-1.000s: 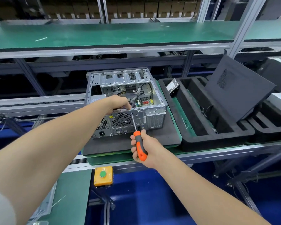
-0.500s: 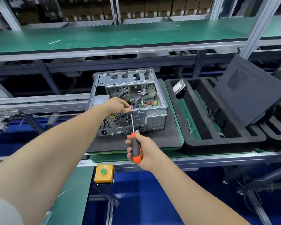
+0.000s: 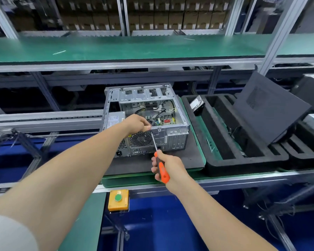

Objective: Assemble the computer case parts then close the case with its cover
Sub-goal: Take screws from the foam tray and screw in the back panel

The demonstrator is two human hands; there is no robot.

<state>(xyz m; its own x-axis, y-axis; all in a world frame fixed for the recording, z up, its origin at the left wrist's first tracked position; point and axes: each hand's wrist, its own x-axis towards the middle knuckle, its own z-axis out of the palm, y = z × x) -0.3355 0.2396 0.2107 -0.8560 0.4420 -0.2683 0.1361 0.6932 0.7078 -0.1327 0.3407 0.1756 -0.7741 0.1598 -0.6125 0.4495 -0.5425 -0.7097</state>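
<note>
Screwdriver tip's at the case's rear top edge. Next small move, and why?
Probably turn the screwdriver in the right hand to drive the screw: its tip meets the case rear edge where the left hand pinches, and the cover is still off.

bench (image 3: 225, 182) | green tray (image 3: 127, 180): dark mat (image 3: 134, 165), open case (image 3: 178, 136) | right: black foam tray (image 3: 246, 160)

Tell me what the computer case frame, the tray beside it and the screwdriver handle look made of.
Computer case frame: bare sheet metal, grey sheen, punched vents. Tray: probably dense black foam, matte, thick cut walls. Screwdriver handle: orange and black, likely plastic or rubber, slightly glossy.
</note>
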